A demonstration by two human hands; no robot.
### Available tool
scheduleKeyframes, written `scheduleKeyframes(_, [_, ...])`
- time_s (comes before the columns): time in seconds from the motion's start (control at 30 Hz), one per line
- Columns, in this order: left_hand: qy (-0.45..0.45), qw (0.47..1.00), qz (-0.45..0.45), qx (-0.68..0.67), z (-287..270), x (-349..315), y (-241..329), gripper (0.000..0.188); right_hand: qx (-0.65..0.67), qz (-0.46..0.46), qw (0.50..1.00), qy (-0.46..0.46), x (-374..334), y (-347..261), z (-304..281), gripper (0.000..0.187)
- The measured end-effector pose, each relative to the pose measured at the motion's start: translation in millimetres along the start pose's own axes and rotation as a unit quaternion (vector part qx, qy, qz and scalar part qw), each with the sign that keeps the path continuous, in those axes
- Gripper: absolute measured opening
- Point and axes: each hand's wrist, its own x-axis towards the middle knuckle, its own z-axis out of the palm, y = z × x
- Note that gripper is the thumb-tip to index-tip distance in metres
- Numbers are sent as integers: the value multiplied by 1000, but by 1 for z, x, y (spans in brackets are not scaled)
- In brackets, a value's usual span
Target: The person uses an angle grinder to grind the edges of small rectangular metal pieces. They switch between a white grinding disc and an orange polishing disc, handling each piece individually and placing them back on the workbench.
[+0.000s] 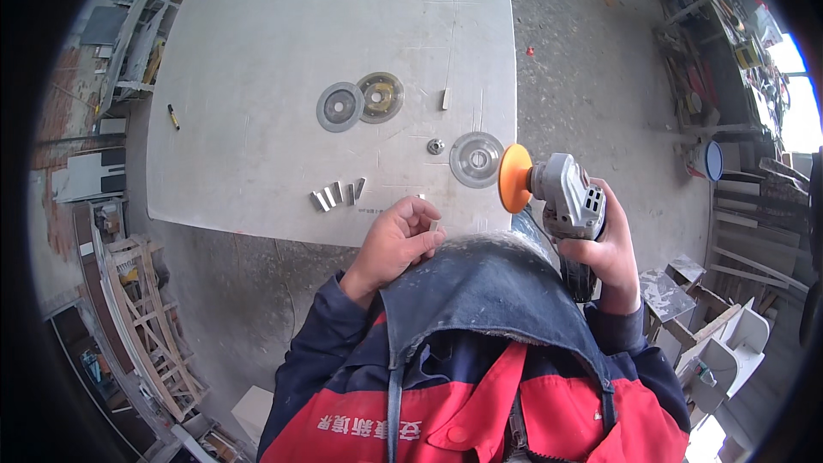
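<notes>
My right hand [610, 249] is wrapped around the body of an angle grinder [566, 197], which is held up past the table's right edge. An orange round pad [515, 178] is fitted on the grinder and faces left. At the table's near edge, my left hand [396, 244] pinches a small pale block [435, 226] between thumb and fingers. Several small shiny strips [329, 196] lie left of that hand. Beyond it are a grey cutting disc [477, 159] and a small metal flange nut [435, 147].
Two more discs, one grey [339, 107] and one golden [381, 97], overlap on the pale table [283, 34]. A small upright block [445, 99] and a marker [174, 117] are also there. Wooden racks [159, 317] stand left; a cluttered bench [729, 43] and a bucket [705, 159] are right.
</notes>
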Motion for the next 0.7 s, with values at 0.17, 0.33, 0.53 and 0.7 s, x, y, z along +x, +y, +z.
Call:
scheduleKeyframes(0.17, [14, 999, 6, -29, 1, 1, 0, 28, 12, -1, 1000, 14, 1, 3, -2, 78])
scheduleKeyframes(0.33, [30, 994, 41, -99, 11, -3, 11, 35, 14, 3, 1000, 11, 2, 3, -2, 78])
scheduleKeyframes(0.53, [53, 992, 87, -72, 15, -6, 26, 35, 2, -11, 1000, -4, 1, -3, 2, 79])
scheduleKeyframes(0.7, [95, 980, 167, -58, 27, -2, 40, 30, 1, -16, 998, -59, 2, -15, 14, 81])
